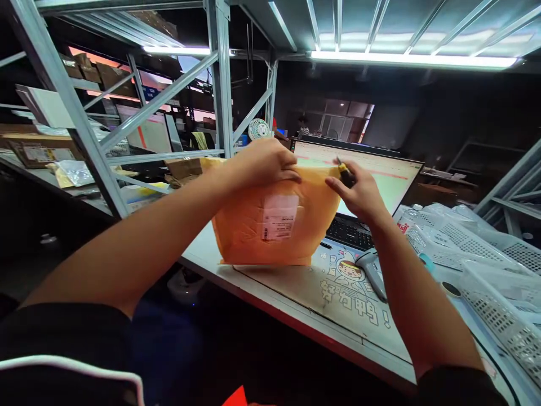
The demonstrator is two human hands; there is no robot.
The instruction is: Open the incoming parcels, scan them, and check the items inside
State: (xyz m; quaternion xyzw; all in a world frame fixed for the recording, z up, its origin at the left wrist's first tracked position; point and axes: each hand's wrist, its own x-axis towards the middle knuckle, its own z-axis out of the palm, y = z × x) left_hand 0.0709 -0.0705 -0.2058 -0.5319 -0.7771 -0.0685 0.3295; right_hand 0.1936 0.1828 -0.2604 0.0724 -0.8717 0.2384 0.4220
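Note:
An orange padded mailer (240, 225) stands upright on the table, with a white printed label (279, 219) on the side facing me. My left hand (273, 163) is closed over its top edge, fingers folded over the rim. At the top right corner, my right hand (357, 189) is wrapped round a small black-and-yellow box cutter (345, 173), its tip pointing up and to the left. The right thumb lies against or very near the mailer's corner; I cannot tell whether it presses on it. The mailer hides part of the monitor behind.
A monitor (380, 175) and black keyboard (349, 233) stand behind the mailer. A barcode scanner (372, 273) lies on the printed desk mat (338, 304). White plastic baskets (499, 293) with clear bags fill the right. Metal shelf posts (220, 84) rise behind, left of the monitor.

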